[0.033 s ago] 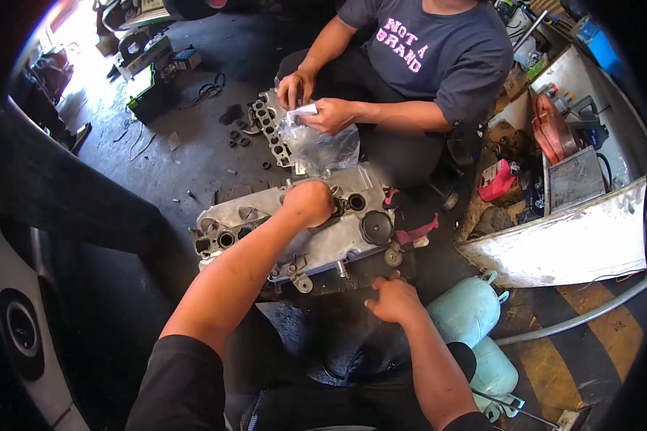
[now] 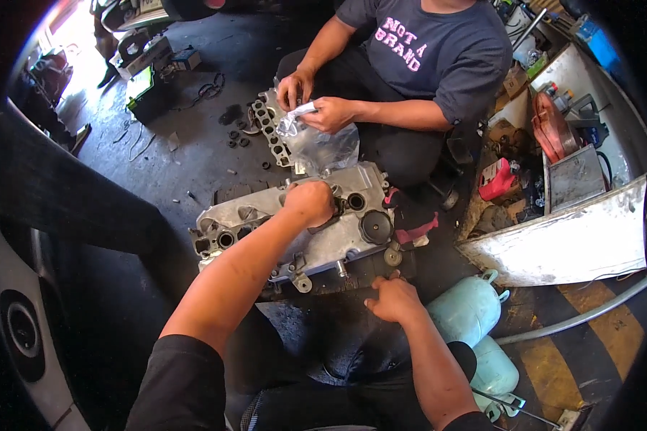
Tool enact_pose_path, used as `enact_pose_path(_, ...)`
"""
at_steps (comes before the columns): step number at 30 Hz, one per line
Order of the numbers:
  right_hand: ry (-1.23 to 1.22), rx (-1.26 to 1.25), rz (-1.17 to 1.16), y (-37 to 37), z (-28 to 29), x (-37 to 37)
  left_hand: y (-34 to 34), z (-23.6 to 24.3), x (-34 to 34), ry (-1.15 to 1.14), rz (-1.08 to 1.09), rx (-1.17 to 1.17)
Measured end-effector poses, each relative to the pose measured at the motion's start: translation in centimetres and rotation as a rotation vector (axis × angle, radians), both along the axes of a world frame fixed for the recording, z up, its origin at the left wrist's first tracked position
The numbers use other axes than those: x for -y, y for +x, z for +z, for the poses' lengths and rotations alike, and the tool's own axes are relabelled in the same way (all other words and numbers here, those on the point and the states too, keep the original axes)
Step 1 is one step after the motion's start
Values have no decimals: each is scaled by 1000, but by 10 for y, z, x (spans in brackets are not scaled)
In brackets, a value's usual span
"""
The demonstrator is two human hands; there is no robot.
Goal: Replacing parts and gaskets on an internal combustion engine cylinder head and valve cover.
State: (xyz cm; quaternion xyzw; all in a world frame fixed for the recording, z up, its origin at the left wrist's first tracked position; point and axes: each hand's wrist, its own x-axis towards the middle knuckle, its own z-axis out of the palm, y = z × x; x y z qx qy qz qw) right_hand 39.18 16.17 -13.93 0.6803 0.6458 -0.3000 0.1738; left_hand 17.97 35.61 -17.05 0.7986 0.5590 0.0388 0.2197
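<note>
A silvery engine valve cover (image 2: 284, 205) lies across the middle, with a black oil filler cap (image 2: 376, 228) near its right end and round plug holes along it. My left hand (image 2: 310, 203) is curled into a fist on top of the cover; its fingertips are out of sight, so I cannot see what they grip. Off the cover's near right edge hovers my right hand (image 2: 395, 298), loosely bent, thumb and fingers apart, holding nothing. Across from me, a co-worker's hands (image 2: 331, 113) hold a clear plastic bag (image 2: 328, 149) over a metal part with a row of ports (image 2: 269, 129).
Black rubber rings (image 2: 239, 138) lie on the dark floor at the far left. A pink rag (image 2: 418, 230) sits right of the cover. Pale green tanks (image 2: 467, 312) stand by my right forearm. At right is a white-sided bin (image 2: 561, 248) of tools and bottles.
The plastic bag in the co-worker's hands has shifted slightly. My own hands have not visibly moved.
</note>
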Motion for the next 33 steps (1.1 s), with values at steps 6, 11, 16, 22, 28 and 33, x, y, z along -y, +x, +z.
enact_pose_path(6, 15, -10, -6, 4, -2, 0, 26, 1, -3, -22, -69, -112)
enact_pose_path(11, 30, -14, 22, 6, -5, 1, 26, 2, -4, -24, -83, -121)
enact_pose_path(16, 39, -35, 29, 8, -4, 3, 21, 2, -8, -2, -311, -231)
enact_pose_path(22, 90, -33, 48, 10, -4, 3, -8, -14, -12, 119, -334, 126)
enact_pose_path(28, 69, -39, 25, 6, 6, 2, -103, 3, -58, 187, 381, 169)
enact_pose_path(33, 45, -54, 30, 11, 4, 2, -142, 10, -42, 367, 406, -96)
